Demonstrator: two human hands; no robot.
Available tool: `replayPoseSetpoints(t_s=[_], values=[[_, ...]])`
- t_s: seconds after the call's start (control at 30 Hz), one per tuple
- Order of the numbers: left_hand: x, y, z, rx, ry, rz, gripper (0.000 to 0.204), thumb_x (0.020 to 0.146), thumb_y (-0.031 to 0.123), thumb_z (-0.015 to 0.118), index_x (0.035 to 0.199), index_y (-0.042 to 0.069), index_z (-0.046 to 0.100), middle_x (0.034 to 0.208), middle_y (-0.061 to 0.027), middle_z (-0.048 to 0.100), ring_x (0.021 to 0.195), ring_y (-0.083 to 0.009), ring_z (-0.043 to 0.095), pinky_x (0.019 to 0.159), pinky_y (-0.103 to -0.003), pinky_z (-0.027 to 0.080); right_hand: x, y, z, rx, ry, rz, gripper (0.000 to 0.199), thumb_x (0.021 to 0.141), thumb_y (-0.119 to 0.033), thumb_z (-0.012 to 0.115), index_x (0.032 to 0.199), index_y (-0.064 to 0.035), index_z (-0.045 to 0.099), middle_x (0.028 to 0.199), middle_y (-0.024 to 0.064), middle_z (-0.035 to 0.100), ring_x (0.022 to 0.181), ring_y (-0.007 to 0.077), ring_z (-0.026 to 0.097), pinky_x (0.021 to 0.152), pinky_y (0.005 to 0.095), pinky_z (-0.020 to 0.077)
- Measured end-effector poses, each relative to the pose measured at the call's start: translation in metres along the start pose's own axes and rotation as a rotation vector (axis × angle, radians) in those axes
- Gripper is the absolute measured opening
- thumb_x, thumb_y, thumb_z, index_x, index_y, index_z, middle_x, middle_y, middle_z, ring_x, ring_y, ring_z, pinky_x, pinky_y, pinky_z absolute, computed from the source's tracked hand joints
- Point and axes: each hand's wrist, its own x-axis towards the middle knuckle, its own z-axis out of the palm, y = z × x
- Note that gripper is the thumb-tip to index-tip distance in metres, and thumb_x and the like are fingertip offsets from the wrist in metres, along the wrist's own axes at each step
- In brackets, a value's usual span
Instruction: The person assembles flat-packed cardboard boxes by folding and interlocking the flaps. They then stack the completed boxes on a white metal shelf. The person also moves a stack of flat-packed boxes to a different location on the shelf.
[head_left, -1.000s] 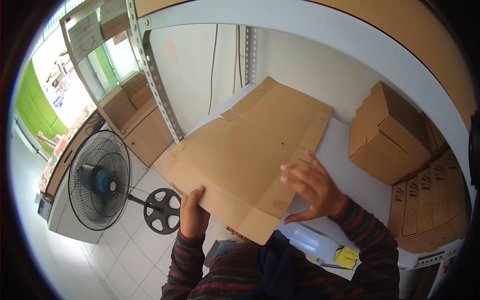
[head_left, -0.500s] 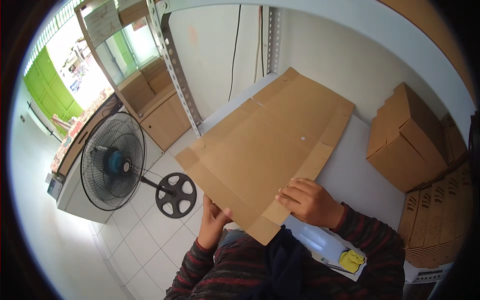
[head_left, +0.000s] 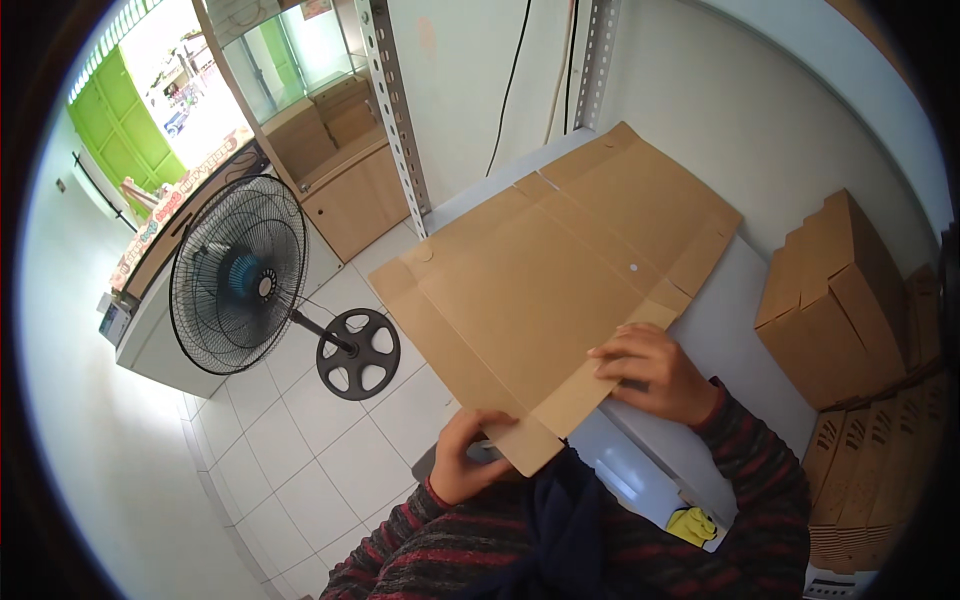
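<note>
On the pale shelf [head_left: 735, 335], head view: a creased brown cardboard sheet [head_left: 540, 290] lies, near end overhanging. The left hand [head_left: 468, 455] has shifted to grip its near edge; the right hand [head_left: 657, 376] grips its right flap [head_left: 578, 395], suggesting firmer control.

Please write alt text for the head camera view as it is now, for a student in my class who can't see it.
A person's left hand and right hand touch the near end of a large creased cardboard sheet, which lies across a pale surface. Brown boxes stand to the right; a black fan stands to the left.
</note>
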Motion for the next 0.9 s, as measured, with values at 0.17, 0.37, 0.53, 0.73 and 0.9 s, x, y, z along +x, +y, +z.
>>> replayPoseSetpoints(t_s=[0.17,0.37,0.53,0.73,0.9], values=[[0.006,0.006,0.02,-0.442,0.296,-0.146,0.011,0.091,0.003,0.054,0.097,-0.004,0.059,0.095,-0.0106,0.062,0.089,-0.0201,0.064,0.074,-0.033,0.056,0.01,0.013,-0.002,-0.038,0.105,0.151,0.024,0.079,-0.014,0.068,0.101,-0.0053,0.064,0.111,0.0089,0.062,0.103,0.0269,0.058,0.099,0.043,0.0382],[0.008,0.002,0.019,-0.483,0.132,-0.286,0.025,0.095,0.012,0.05,0.106,-0.009,0.059,0.098,-0.0192,0.067,0.09,-0.0277,0.068,0.074,-0.033,0.057,0.053,0.022,0.03,-0.171,0.053,0.142,0.054,0.089,-0.029,0.057,0.136,-0.007,0.042,0.139,0.0197,0.04,0.13,0.0354,0.036,0.11,0.0501,0.0221],[0.01,-0.002,0.013,-0.572,0.1,-0.355,0.027,0.095,0.013,0.05,0.104,-0.011,0.059,0.097,-0.0213,0.067,0.086,-0.0275,0.069,0.075,-0.034,0.056,0.065,0.031,0.058,-0.307,-0.125,0.146,0.066,0.094,-0.043,0.048,0.146,-0.0081,0.028,0.15,0.0244,0.019,0.138,0.0427,0.02,0.112,0.0513,0.0163],[0.013,-0.004,0.01,-0.565,0.071,-0.351,0.028,0.094,0.014,0.051,0.104,-0.012,0.059,0.096,-0.0217,0.067,0.086,-0.0269,0.069,0.077,-0.035,0.056,0.068,0.051,0.066,-0.254,-0.11,0.162,0.068,0.094,-0.047,0.046,0.146,-0.0081,0.026,0.151,0.025,0.016,0.138,0.0445,0.019,0.112,0.0525,0.0162],[0.016,-0.005,0.014,-0.551,0.054,-0.321,0.027,0.095,0.012,0.051,0.102,-0.011,0.061,0.094,-0.021,0.068,0.086,-0.0258,0.069,0.076,-0.034,0.055,0.066,0.069,0.06,-0.311,-0.009,0.217,0.062,0.095,-0.042,0.046,0.144,-0.0063,0.03,0.147,0.0269,0.023,0.136,0.0455,0.022,0.112,0.0527,0.0186]])
